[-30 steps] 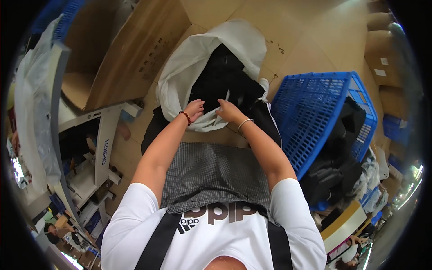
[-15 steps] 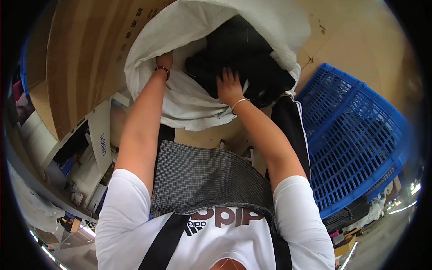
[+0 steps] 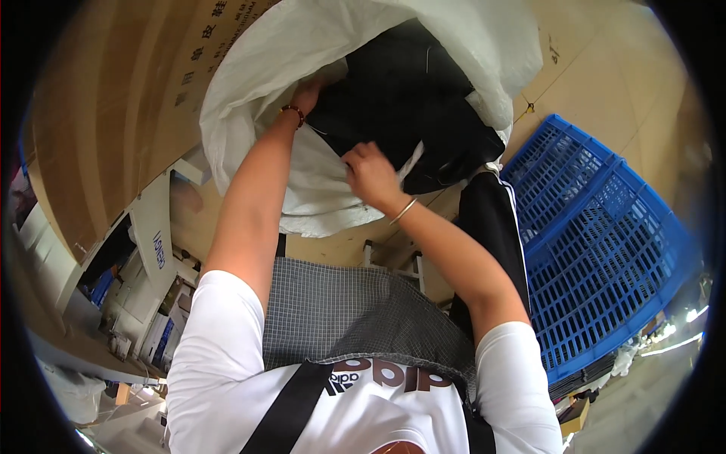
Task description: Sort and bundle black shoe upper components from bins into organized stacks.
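A large white woven sack [image 3: 243, 91] gapes open in front of me, its rim folded back in loose creases. Inside it lies dark black fabric [image 3: 393, 98] in a bulky pile, with a pale strip across its near part. My left hand [image 3: 308, 92], wearing a beaded bracelet, reaches into the sack at the fabric's left edge; its fingertips are hidden. Over the fabric's near edge is my right hand [image 3: 372, 175], a bangle on its wrist. The fingers of that hand are curled in, and what they pinch, if anything, cannot be made out.
Blue slatted plastic baskets [image 3: 597, 242] lean at the right. A big brown cardboard box [image 3: 128, 98] rises at the left, above a pale machine or cabinet [image 3: 151, 234]. A grey checked apron [image 3: 333, 310] covers my lap, and my black-trousered leg [image 3: 491, 234] extends beside the sack.
My left hand has moved right, to the fabric's edge. My right hand has drawn nearer to me and its spread fingers have curled. More of the black fabric lies flat and exposed.
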{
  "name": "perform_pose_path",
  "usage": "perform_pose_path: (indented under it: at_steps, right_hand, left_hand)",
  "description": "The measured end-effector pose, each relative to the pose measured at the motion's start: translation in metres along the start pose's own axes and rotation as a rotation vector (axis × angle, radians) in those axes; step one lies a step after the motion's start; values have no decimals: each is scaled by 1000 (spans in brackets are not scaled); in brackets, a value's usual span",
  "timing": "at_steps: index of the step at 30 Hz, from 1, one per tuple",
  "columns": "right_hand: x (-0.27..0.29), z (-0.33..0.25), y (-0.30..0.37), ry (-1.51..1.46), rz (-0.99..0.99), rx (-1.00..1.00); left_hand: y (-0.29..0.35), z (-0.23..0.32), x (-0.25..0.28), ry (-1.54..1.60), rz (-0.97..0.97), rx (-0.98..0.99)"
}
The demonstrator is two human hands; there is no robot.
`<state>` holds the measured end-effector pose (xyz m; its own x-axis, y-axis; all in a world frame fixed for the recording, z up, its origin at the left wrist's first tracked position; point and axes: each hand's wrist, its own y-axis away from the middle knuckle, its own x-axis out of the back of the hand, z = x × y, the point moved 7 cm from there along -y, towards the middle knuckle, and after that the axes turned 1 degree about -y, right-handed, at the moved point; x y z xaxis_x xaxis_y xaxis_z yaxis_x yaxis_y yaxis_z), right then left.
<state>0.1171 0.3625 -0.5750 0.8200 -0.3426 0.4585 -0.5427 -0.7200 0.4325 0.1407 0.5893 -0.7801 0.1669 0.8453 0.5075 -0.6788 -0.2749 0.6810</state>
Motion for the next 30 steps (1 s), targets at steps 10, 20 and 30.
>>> perform_pose_path:
  at_steps: [10,20,30]
  right_hand:
    - [-142,87,1,-1007,438,-611]
    - [-86,21,54,-395,592,-548]
    - [-64,32,120,-687,679,-491]
  left_hand:
    - [13,30,5,-217,-116,17]
    - [156,62,-33,39,-65,-24]
    - [173,153,-68,-164,-330,-588]
